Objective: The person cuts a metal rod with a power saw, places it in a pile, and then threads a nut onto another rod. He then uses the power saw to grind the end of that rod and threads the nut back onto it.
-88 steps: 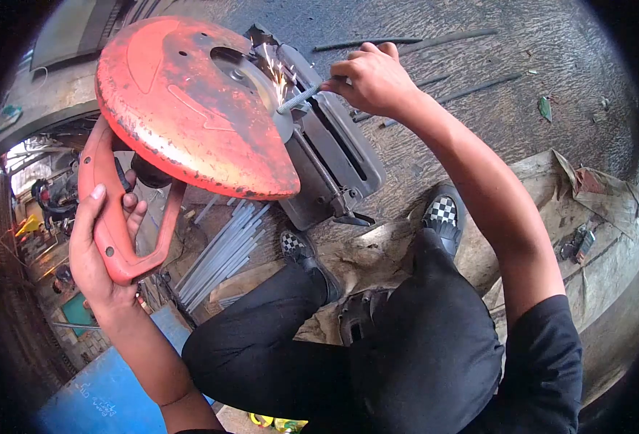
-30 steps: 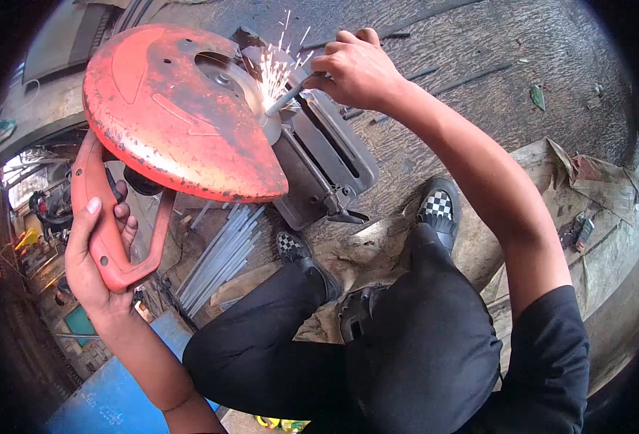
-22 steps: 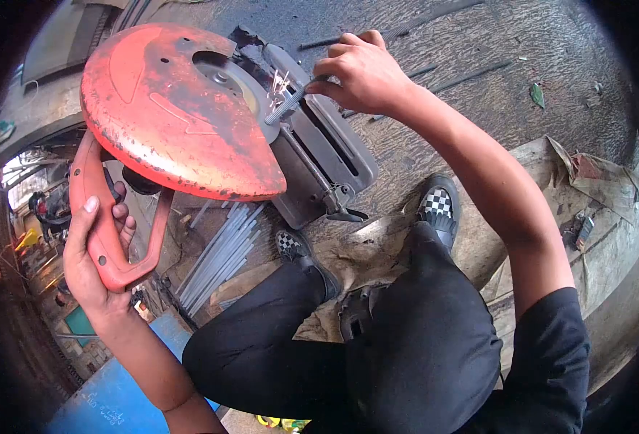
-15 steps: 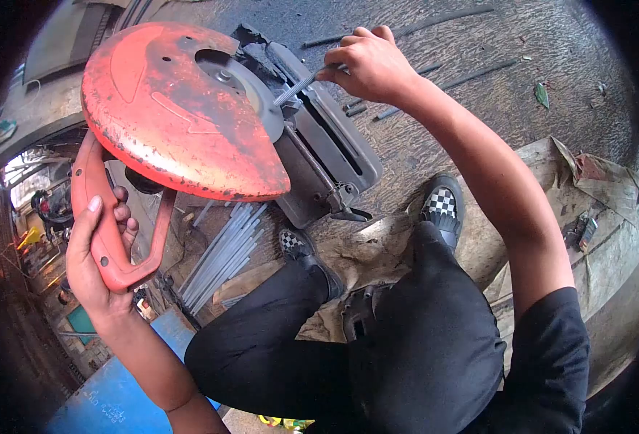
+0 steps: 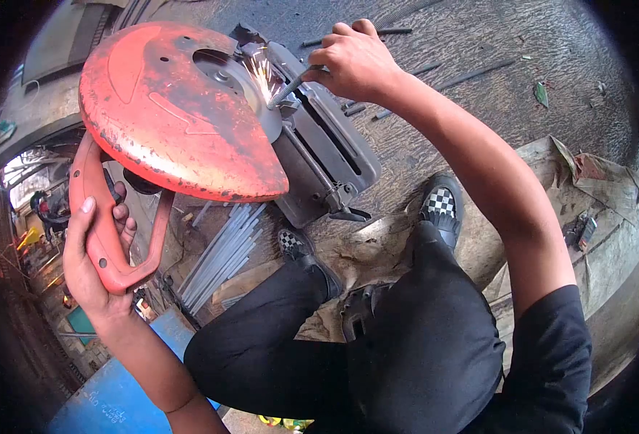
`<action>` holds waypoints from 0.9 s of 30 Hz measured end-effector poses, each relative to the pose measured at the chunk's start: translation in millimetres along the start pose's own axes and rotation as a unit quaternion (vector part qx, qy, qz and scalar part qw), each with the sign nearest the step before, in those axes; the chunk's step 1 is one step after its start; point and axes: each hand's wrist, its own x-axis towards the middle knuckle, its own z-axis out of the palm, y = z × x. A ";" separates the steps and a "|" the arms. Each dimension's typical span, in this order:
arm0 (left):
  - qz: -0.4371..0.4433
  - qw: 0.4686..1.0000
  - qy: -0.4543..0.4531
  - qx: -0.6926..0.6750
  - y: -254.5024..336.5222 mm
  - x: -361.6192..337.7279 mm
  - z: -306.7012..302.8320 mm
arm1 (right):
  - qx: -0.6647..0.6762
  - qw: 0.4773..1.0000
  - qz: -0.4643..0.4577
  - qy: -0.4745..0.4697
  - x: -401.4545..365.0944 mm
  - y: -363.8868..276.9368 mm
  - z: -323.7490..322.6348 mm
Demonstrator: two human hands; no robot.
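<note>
My left hand (image 5: 102, 246) is wrapped round the red handle (image 5: 107, 235) of a cut-off saw. The saw's worn red guard (image 5: 182, 116) partly covers a grey disc (image 5: 251, 90). My right hand (image 5: 352, 61) grips a threaded metal rod (image 5: 285, 92), whose far end meets the disc's edge. Bright sparks (image 5: 263, 71) fly up from that spot. Below the disc lies the dark slotted saw base (image 5: 327, 145) with its clamp screw (image 5: 312, 163).
Cut grey rods (image 5: 225, 253) lie in a pile below the saw. More rods (image 5: 471, 74) rest on the wet ground at the upper right. A crumpled cloth (image 5: 609, 217) spreads at the right, and a blue surface (image 5: 128, 383) stands at the lower left.
Sparks have appeared where the rod meets the disc. My right hand has moved slightly left with the rod. My left hand still holds the handle, nearly in place.
</note>
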 end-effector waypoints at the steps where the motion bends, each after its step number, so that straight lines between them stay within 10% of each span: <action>1: 0.002 1.000 0.000 -0.002 -0.1 -0.9 1.3 | 0.005 1.000 0.002 0.000 0.5 -0.7 -1.2; 14: 0.000 1.000 0.005 -0.005 -1.4 1.0 -2.2 | 0.116 0.992 0.009 -0.043 -27.8 4.3 -10.2; 20: 0.008 1.000 -0.019 -0.019 -4.7 0.8 -3.9 | 0.415 0.842 0.251 -0.236 -62.1 14.4 -21.0; 27: 0.011 0.999 -0.030 -0.026 -7.5 3.6 -8.7 | 0.626 0.682 0.256 -0.278 -80.7 -3.9 -45.7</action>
